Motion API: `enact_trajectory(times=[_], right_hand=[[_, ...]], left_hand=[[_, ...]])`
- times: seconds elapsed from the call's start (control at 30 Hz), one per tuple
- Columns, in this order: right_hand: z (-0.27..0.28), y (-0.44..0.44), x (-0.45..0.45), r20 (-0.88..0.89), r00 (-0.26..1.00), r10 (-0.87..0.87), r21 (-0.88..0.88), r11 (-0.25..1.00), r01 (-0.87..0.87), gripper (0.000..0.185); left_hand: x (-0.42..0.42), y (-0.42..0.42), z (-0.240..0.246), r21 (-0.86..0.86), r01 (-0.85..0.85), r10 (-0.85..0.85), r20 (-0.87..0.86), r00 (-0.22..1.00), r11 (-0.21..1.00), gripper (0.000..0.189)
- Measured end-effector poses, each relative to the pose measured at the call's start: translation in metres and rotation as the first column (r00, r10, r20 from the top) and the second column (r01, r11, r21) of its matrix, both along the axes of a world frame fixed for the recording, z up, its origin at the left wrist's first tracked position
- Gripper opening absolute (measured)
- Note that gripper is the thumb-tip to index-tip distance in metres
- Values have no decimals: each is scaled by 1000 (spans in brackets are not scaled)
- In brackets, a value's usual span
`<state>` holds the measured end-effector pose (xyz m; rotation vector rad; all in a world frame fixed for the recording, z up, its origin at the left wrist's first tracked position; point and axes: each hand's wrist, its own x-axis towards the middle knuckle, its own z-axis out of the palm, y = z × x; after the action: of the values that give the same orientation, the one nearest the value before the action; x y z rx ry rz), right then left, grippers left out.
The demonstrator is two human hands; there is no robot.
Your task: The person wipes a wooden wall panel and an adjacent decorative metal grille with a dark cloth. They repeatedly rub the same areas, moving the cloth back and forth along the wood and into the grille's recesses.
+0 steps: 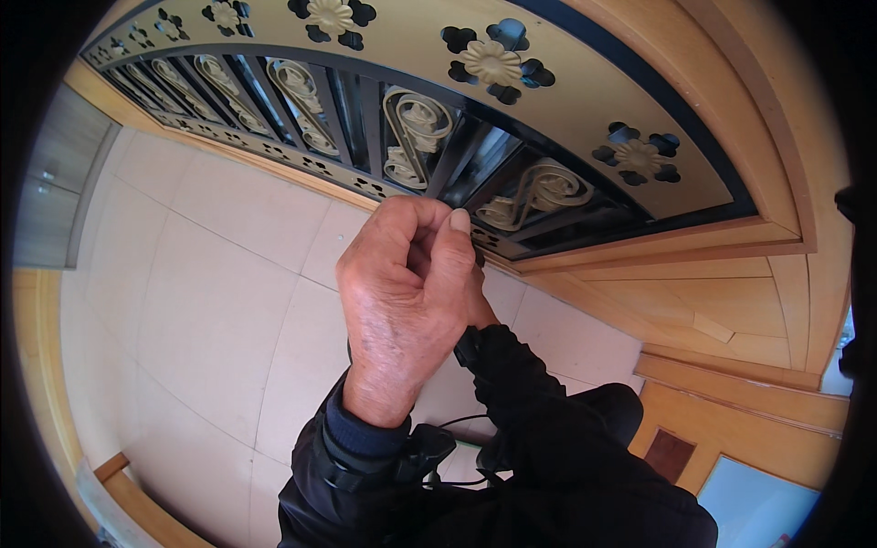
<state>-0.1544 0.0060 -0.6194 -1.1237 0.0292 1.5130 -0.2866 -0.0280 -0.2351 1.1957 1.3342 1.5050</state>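
My left hand (411,288) is raised in the middle of the view, its back towards me. The fingers are curled and the thumb lies close to the bent index finger; whether something small is between them cannot be seen. My right hand (484,301) is behind it, mostly hidden, with only its wrist side showing. Both hands are in front of the lower edge of a decorative metal panel (582,89) with dark bars, gold-coloured scrolls and flower ornaments. Contact with the panel cannot be told.
A wooden frame (692,240) surrounds the panel, with wooden panelling (740,308) at the right. Pale floor tiles (205,308) lie below. A grey cabinet (55,185) stands at the far left, and a wooden-edged piece of furniture (151,507) at lower left. A black cable (462,418) hangs near my sleeves.
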Motion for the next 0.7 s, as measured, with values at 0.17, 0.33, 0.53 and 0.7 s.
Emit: enact_trajectory(times=[0.17,0.33,0.53,0.7], right_hand=[[-8,-2,21,-85,996,-31,-22,999,29,15],[-4,-22,82,31,991,-127,-89,988,130,15],[14,-55,146,217,970,-106,-268,949,164,20],[20,-69,148,185,982,-22,-199,978,60,34]], left_hand=[[-3,-1,4,-73,29,-30,-17,999,997,14],[0,7,3,13,-12,11,26,1000,1000,13],[0,5,1,29,-1,-1,53,999,1000,14],[2,5,2,14,4,-4,57,998,1000,14]])
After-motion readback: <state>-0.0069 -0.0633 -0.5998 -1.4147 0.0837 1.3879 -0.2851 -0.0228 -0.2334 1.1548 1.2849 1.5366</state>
